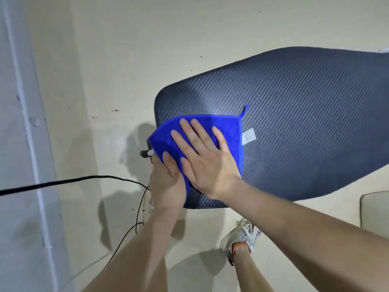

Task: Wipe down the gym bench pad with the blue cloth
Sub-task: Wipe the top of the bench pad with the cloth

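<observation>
Blue cloth (202, 131) spread over near-left corner of dark bench pad (294, 123); right hand (207, 163) pressed flat on it, fingers splayed, gripping nothing; left hand (166, 182) pinching cloth's hanging edge beside pad; black cable (63, 182) across floor

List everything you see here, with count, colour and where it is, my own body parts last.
Gym bench pad: one, dark grey, ribbed texture, centre to right.
Blue cloth: one, folded, on the pad's near-left end, white tag at its right edge.
Cable: one, black, across the floor at left.
Floor: beige, scuffed.
Shoe: one in clear view, white, below the pad.
Left hand: at the pad's corner, thumb on the cloth.
Right hand: flat on the cloth.
</observation>
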Demonstrator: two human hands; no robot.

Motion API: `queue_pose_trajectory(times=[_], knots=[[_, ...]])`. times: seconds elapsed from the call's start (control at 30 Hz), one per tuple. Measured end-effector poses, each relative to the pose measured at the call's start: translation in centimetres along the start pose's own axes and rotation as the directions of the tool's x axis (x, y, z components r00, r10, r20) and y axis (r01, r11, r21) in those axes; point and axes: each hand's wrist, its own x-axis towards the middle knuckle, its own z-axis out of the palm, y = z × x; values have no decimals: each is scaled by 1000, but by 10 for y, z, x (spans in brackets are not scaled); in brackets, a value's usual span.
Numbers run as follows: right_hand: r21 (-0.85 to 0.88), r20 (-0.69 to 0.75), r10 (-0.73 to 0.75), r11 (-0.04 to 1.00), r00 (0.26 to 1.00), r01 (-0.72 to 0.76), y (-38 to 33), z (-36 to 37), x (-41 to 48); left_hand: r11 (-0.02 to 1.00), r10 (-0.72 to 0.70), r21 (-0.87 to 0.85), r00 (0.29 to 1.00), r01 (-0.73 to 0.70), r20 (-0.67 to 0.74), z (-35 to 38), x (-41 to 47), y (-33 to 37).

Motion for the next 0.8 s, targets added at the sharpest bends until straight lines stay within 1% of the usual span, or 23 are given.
queue_pose_trajectory(times=[0.07, 0.13, 0.2, 0.27, 0.33, 0.4, 0.47, 0.57, 0.63, 0.7, 0.73, 0.77, 0.8], knots=[[19, 13, -38, 999, 999, 38, 6, 2, -16, 1000, -2, 7, 1000, 2, -20, 4, -17, -10], [40, 38, -102, 994, 994, 101, 10, 3, -33, 999, 42, -11, 998, -42, -36, 8, -34, -23], [10, 72, -161, 987, 984, 161, 19, 5, -51, 996, 79, -33, 994, -82, -73, 16, -49, -31], [-29, 90, -194, 980, 977, 197, 33, 6, -64, 997, 62, -34, 991, -66, -118, 22, -58, -31], [-59, 111, -233, 969, 966, 240, 53, 6, -75, 998, 57, 33, 988, -52, -147, 26, -67, -26], [-80, 112, -248, 963, 962, 258, 76, 5, -85, 977, 123, 191, 980, -92, -159, 31, -75, -22], [-96, 113, -218, 969, 969, 229, 100, 1, -94, 919, 223, 361, 965, -161, -137, 36, -82, -22], [-127, 127, -178, 973, 976, 194, 122, -4, -102, 847, 251, 503, 963, -170, -98, 41, -84, -19], [-117, 107, -140, 981, 984, 152, 123, -3, -102, 782, 307, 593, 947, -195, -94, 44, -79, -12], [-87, 65, -33, 995, 997, 39, 114, 0, -98, 707, 429, 642, 902, -298, -53, 50, -61, -2], [-66, 37, 15, 998, 999, -13, 106, 1, -94, 667, 497, 654, 867, -358, -33, 49, -48, 4], [-52, 19, 51, 997, 999, -50, 103, 2, -88, 626, 554, 661, 832, -414, -4, 50, -32, 9], [-39, 12, 53, 998, 999, -53, 101, 2, -81, 580, 597, 679, 802, -451, 23, 46, -16, 14]])
